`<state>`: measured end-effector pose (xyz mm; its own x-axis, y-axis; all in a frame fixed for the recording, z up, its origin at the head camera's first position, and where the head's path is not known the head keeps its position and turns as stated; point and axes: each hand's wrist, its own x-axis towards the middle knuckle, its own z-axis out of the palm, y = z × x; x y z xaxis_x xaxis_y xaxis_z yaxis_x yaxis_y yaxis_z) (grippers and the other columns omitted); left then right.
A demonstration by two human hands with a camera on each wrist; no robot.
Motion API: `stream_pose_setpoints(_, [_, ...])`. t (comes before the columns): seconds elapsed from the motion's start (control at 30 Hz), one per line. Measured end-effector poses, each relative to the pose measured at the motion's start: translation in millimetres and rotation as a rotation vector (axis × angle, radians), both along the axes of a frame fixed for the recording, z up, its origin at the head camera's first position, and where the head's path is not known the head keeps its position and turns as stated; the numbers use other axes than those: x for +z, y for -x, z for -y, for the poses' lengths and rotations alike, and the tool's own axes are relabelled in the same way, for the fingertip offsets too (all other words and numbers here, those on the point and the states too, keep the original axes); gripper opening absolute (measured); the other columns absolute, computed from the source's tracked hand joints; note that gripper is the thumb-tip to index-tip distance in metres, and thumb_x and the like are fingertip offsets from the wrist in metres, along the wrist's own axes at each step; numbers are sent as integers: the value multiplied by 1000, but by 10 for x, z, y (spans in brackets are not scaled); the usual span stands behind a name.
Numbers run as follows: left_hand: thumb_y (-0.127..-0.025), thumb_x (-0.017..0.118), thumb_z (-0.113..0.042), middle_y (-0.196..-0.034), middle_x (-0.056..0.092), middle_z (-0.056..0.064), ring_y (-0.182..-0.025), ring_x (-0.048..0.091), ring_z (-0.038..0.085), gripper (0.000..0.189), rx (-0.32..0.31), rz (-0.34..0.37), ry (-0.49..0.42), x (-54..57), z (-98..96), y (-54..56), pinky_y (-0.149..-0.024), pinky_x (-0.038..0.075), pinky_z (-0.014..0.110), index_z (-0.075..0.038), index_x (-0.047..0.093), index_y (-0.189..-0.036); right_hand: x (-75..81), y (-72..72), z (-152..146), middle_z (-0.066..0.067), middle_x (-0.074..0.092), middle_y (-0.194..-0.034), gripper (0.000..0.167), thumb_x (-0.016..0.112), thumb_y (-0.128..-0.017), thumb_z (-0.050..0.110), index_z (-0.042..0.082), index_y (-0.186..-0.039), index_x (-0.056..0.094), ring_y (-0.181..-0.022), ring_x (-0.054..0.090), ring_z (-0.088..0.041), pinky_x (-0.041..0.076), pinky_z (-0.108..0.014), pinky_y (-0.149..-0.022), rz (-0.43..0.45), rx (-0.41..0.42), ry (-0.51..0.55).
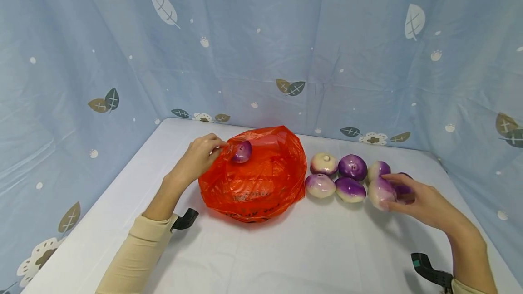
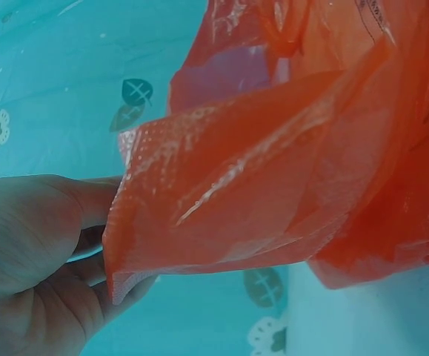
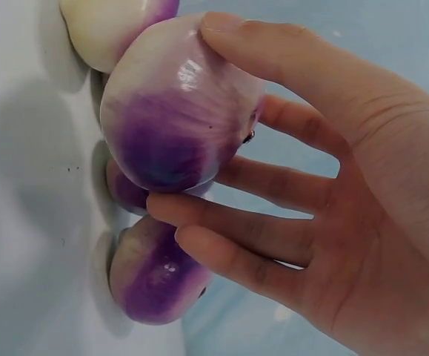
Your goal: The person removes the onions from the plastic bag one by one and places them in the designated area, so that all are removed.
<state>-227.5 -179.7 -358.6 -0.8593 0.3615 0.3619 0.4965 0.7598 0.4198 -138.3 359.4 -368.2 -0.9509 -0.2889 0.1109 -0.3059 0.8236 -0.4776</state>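
My left hand (image 1: 199,155) pinches the left rim of a red plastic bag (image 1: 255,171), whose wide mouth faces up. Inside, near that rim, lies a purple turnip (image 1: 244,151). Over on the right, my right hand (image 1: 429,205) holds a glossy purple-and-white turnip (image 3: 170,104), thumb on one side and fingers on the other. Close behind it are a paler turnip (image 1: 378,168) and a dark purple one (image 1: 404,190), the latter partly hidden by the fingers. In the left wrist view, the bag's film (image 2: 229,193) covers some fingertips.
Several more turnips (image 1: 350,189) sit in two short rows between the bag and my right hand. A white cloth (image 1: 286,253) covers the table. Blue leaf-print curtain (image 1: 261,49) hangs behind and at both sides. Each wrist wears a black strap mount (image 1: 185,219).
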Motion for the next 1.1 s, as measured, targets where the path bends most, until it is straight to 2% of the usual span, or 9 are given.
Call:
stream_pose_setpoints(0.2, [-89,67,1,-102,69,14,-91,67,28,23,-7,-6,0,1,-3,2,-80,61,40,-1,73,-112,-18,17,10,-19,65,-116,66,82,-79,31,10,-135,54,-87,61,4,56,-19,-71,71,-4,-10])
stream_pose_setpoints(0.37, [-89,66,2,-101,70,14,-90,67,27,23,-17,-18,4,7,-7,1,-79,61,40,-1,73,-111,-33,16,31,-22,62,-120,69,81,-79,35,9,-136,52,-95,66,-21,57,-22,-72,134,-25,-40])
stream_pose_setpoints(0.47, [-89,66,2,-101,70,14,-90,67,27,22,-21,-29,6,4,-3,5,-79,61,40,-1,73,-110,-32,14,43,-25,60,-123,70,80,-80,36,9,-137,51,-99,64,-30,57,-24,-72,170,-34,-50])
stream_pose_setpoints(0.8, [-89,66,2,-101,70,14,-90,67,27,23,-21,-19,0,-6,2,-2,-79,61,40,-1,73,-111,-78,27,54,-24,61,-123,72,80,-80,39,8,-138,51,-102,64,-31,59,-34,-75,195,-33,-71])
stream_pose_setpoints(1.1, [-89,67,2,-100,70,13,-90,67,27,22,-23,-27,-5,-7,2,-2,-79,61,40,-1,74,-110,-117,38,46,-19,63,-119,71,81,-79,37,10,-137,52,-98,65,-26,56,-24,-74,206,-17,-66])
